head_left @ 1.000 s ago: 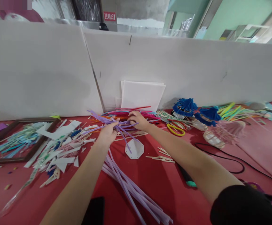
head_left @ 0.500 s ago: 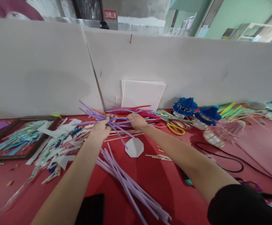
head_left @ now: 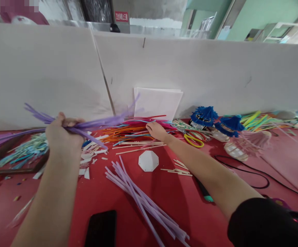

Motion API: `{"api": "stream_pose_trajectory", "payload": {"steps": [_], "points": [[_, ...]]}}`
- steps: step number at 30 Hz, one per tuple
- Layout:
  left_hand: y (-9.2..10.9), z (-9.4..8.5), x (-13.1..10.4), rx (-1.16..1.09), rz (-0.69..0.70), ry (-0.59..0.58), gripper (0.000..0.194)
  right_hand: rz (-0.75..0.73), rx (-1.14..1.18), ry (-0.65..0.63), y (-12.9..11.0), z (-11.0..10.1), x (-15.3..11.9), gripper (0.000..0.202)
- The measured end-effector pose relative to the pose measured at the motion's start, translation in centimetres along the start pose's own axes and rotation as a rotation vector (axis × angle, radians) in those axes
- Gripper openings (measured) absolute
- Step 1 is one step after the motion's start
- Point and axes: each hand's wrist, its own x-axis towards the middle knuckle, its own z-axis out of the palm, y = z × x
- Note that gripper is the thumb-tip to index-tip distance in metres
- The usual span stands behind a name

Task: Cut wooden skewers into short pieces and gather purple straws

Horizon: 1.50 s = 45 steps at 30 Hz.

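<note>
single head cam, looks fwd & down over red table (head_left: 215, 212) toward white partition (head_left: 202, 75), close range

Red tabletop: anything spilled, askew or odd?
Cluttered. White paper scraps lie scattered beside the left hand, which grips a purple stem bundle. More lilac stems lie fanned loose, and a dark phone sits at the near edge.

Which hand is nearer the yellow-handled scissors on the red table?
Right. The right hand rests on the multicoloured stick pile just left of the yellow-handled scissors; the left hand is raised far to the left, gripping a bunch of purple sticks.
</note>
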Motion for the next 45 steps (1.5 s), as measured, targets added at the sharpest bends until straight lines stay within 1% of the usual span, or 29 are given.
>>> {"api": "stream_pose_trajectory", "payload": {"steps": [2,3,5,7,9,11,12,14,16,18,20,25,30,33,37,40,43,45], "points": [[-0.2,-0.4,-0.8,-0.007,-0.101,-0.038,0.022,0.040,0.034,0.036,-0.5,-0.8,0.5,0.029],[-0.7,-0.8,-1.4,-0.007,-0.165,-0.052,0.023,0.063,0.048,0.055,-0.7,-1.3,1.1,0.026],[-2.4,-1.7,-2.9,-0.010,-0.247,-0.057,0.019,0.107,0.065,0.083,-1.3,-2.6,2.5,0.030],[-5.1,-2.9,-4.8,0.019,-0.353,-0.035,0.017,0.130,0.076,0.075,-1.9,-4.1,4.3,0.041],[-8.2,-4.2,-6.7,0.054,-0.448,0.006,0.020,0.122,0.081,0.023,-2.5,-5.5,5.9,0.040],[-11.2,-5.3,-8.2,0.088,-0.522,0.076,0.025,0.097,0.070,-0.058,-3.0,-6.5,6.9,0.032],[-12.4,-5.8,-8.6,0.105,-0.563,0.107,0.024,0.083,0.057,-0.106,-3.2,-6.8,7.2,0.027],[-14.3,-6.4,-8.8,0.127,-0.608,0.174,0.024,0.060,0.017,-0.206,-3.6,-6.8,7.1,0.020],[-15.3,-6.6,-8.4,0.131,-0.624,0.207,0.023,0.045,-0.037,-0.288,-3.7,-6.3,6.6,0.022],[-15.8,-6.5,-7.8,0.121,-0.623,0.214,0.024,0.034,-0.091,-0.325,-3.7,-5.5,6.0,0.027],[-15.9,-6.3,-7.3,0.110,-0.625,0.213,0.025,0.018,-0.132,-0.323,-3.7,-4.4,5.5,0.031],[-16.1,-6.1,-7.1,0.091,-0.652,0.208,0.025,-0.039,-0.156,-0.255,-3.8,-2.1,4.2,0.033],[-16.4,-6.2,-7.5,0.051,-0.643,0.183,0.023,-0.118,-0.089,-0.208,-4.3,-0.9,2.6,0.038],[-16.4,-6.0,-7.8,0.031,-0.655,0.163,0.020,-0.170,-0.042,-0.167,-4.4,-0.7,1.5,0.036],[-16.5,-5.8,-7.9,0.009,-0.684,0.164,0.016,-0.199,0.008,-0.117,-4.4,-0.9,-0.1,0.032],[-16.7,-5.7,-7.7,-0.012,-0.687,0.171,0.019,-0.256,0.051,-0.127,-4.4,-1.2,-1.2,0.032],[-16.8,-5.7,-7.5,-0.021,-0.684,0.179,0.023,-0.320,0.097,-0.162,-4.3,-1.8,-1.7,0.030],[-16.7,-5.7,-7.5,-0.017,-0.687,0.188,0.021,-0.305,0.113,-0.157,-4.1,-2.6,-1.4,0.028]]}}
